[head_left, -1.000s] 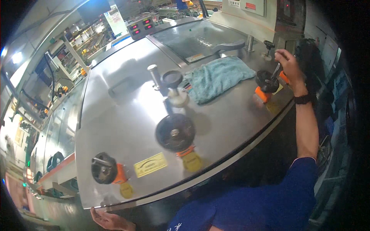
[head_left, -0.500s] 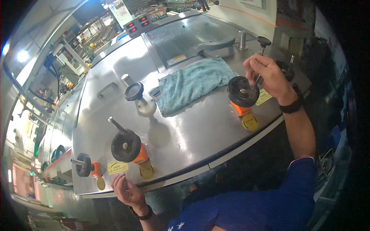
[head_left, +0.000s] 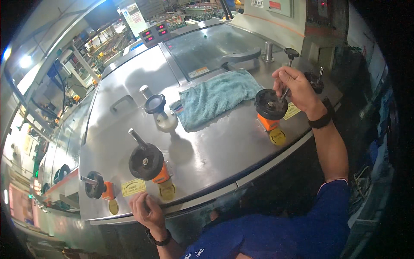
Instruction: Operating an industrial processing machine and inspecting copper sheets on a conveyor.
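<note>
My right hand [head_left: 298,89] is closed, its fingers round the metal crank handle [head_left: 285,93] of a black handwheel [head_left: 271,105]. That wheel sits on an orange position indicator [head_left: 268,123] at the right of a steel machine top. My left hand [head_left: 147,211] rests at the front edge of the top with its fingers loosely bent and a gap by the thumb; nothing shows in it. Just beyond it are a yellow label [head_left: 133,187] and a second black handwheel [head_left: 146,162] with its handle pointing up.
A folded blue-green towel [head_left: 220,100] lies mid-top. Left of it stands a black knob [head_left: 155,103] on a pale base. A smaller handwheel [head_left: 94,184] is at far left. Behind are a glass panel [head_left: 215,47], a curved grey handle [head_left: 241,55] and a red-lit display [head_left: 155,34].
My view has shifted slightly. The left hand's fingers look a little more curled at the edge. The right hand stays at the crank handle of the right handwheel.
</note>
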A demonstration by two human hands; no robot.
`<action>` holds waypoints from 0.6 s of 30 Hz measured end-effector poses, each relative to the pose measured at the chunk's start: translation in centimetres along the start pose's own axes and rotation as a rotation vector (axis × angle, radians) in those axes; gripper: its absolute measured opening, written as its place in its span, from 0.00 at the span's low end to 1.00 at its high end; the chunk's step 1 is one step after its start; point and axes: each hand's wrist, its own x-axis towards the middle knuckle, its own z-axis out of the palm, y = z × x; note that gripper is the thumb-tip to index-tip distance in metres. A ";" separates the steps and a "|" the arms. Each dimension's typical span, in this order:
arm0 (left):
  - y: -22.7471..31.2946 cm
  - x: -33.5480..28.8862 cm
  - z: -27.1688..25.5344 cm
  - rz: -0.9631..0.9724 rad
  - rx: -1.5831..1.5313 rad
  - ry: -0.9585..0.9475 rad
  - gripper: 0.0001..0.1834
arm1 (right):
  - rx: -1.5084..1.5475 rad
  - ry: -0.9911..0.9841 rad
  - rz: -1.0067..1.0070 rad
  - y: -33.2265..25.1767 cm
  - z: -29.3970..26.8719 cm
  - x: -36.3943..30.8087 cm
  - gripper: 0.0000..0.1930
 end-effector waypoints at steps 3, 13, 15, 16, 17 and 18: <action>-0.1 0.0 0.0 0.017 -0.033 0.004 0.06 | 0.040 0.010 0.003 -0.1 0.3 -0.3 0.15; 0.0 0.0 -0.1 0.028 -0.045 0.006 0.06 | -0.049 0.023 0.005 -0.4 0.5 -0.6 0.16; 0.3 0.1 -0.2 0.023 -0.032 0.000 0.06 | -0.066 0.031 0.006 -0.4 0.5 -0.6 0.16; 0.3 0.2 -0.2 0.023 -0.037 -0.002 0.06 | -0.073 0.034 0.007 -0.4 0.6 -0.6 0.16; 0.3 0.2 -0.1 0.022 -0.042 -0.003 0.06 | -0.081 0.037 0.008 -0.6 0.7 -0.6 0.16; 0.3 0.2 -0.2 0.023 -0.046 -0.005 0.06 | -0.087 0.041 0.008 -0.6 0.7 -0.6 0.16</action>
